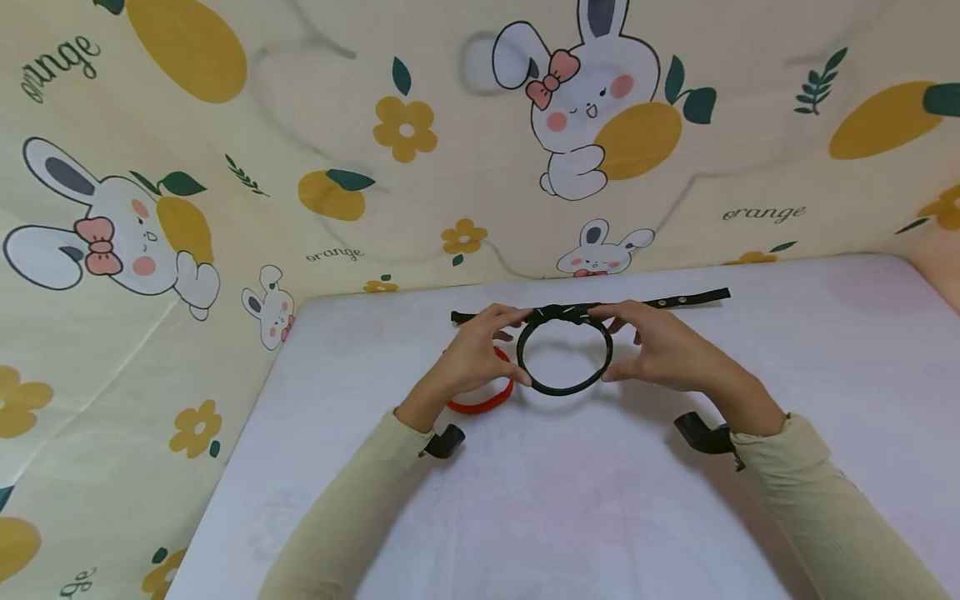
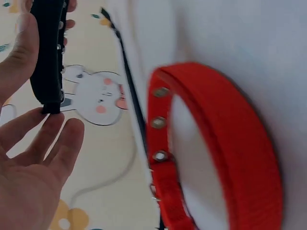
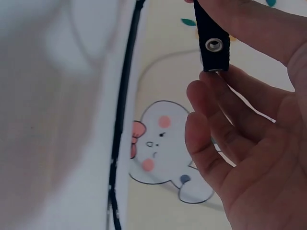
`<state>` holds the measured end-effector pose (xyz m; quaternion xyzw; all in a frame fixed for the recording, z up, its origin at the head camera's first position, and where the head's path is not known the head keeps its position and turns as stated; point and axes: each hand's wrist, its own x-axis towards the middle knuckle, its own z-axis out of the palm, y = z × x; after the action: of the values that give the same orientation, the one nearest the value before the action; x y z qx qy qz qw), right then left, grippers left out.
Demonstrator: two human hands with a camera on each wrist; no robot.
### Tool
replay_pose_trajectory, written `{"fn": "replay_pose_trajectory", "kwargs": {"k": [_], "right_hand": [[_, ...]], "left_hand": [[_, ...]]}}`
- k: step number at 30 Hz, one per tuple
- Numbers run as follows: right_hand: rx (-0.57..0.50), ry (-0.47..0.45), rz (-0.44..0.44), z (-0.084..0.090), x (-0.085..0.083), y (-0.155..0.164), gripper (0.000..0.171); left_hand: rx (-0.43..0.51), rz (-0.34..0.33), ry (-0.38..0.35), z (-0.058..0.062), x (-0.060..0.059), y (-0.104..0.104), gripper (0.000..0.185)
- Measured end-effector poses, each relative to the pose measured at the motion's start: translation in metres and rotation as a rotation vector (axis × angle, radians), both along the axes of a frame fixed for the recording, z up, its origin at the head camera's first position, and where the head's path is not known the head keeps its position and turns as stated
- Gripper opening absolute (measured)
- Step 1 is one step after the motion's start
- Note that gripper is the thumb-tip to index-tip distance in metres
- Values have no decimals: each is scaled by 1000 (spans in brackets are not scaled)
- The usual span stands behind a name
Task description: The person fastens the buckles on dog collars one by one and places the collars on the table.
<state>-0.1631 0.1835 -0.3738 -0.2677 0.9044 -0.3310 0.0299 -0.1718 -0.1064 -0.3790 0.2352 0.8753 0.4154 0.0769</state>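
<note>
A black collar (image 1: 558,392), fastened into a ring, is held up between both hands. My left hand (image 1: 474,354) pinches its left side, thumb low and fingertips at the top. On the opposite side my right hand (image 1: 663,346) grips it the same way. The left wrist view shows the padded black band (image 2: 46,57) with metal studs along one edge. In the right wrist view a metal eyelet (image 3: 214,45) shows on the strap by the fingertips. A red collar (image 2: 254,143) with eyelets, also closed into a loop, stands on the table below the left hand.
Behind the hands, a long black strap (image 1: 701,297) with eyelets lies along the back of the white table (image 1: 495,517). A cloth (image 1: 465,150) printed with rabbits and oranges hangs behind and to the left. Black wrist cameras (image 1: 446,442) sit at both sleeves.
</note>
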Motion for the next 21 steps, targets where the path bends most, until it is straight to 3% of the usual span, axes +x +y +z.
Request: {"fn": "replay_pose_trajectory", "kwargs": {"k": [7, 15, 21], "right_hand": [[79, -19, 22, -14, -9, -6, 80], [134, -98, 46, -28, -16, -13, 79], [149, -129, 81, -35, -15, -16, 77]], "left_hand": [[-193, 1, 2, -12, -9, 1, 94], [-362, -72, 41, -21, -19, 4, 89], [-437, -89, -23, -23, -18, 7, 89]]}}
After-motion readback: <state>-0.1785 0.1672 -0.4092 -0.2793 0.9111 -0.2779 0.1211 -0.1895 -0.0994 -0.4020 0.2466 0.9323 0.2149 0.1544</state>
